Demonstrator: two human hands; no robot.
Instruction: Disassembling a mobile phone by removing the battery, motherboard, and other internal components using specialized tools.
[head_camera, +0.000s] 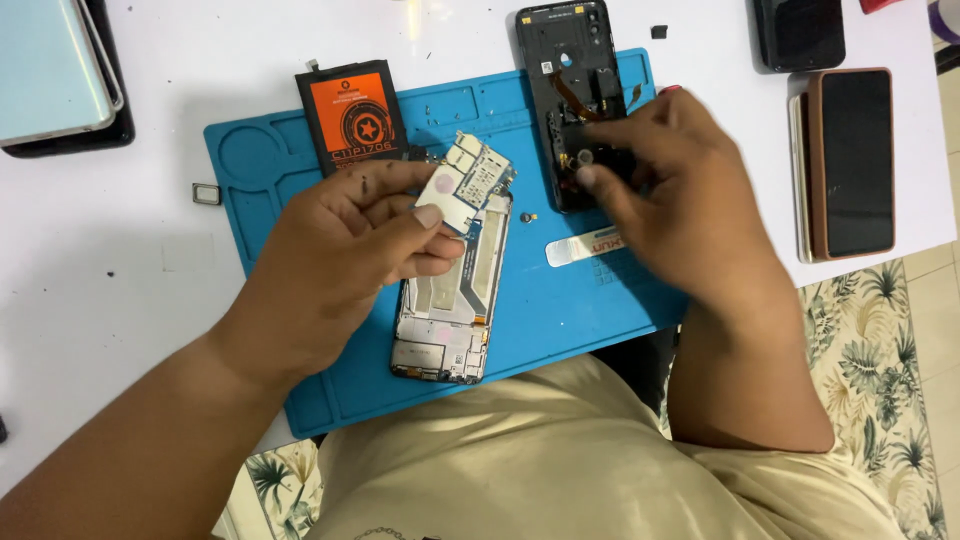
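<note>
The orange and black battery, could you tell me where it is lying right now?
In the head view, the battery lies at the upper left of the blue mat, just above the left hand.

One head-worn camera looks steeply down, close over the blue mat (560, 300) on the white table (120, 240); floor shows toward four o'clock.

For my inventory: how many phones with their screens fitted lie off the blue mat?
3 visible: one at the top left corner, one at the top right, one in a brown case at the right. More may be stacked underneath.
</note>
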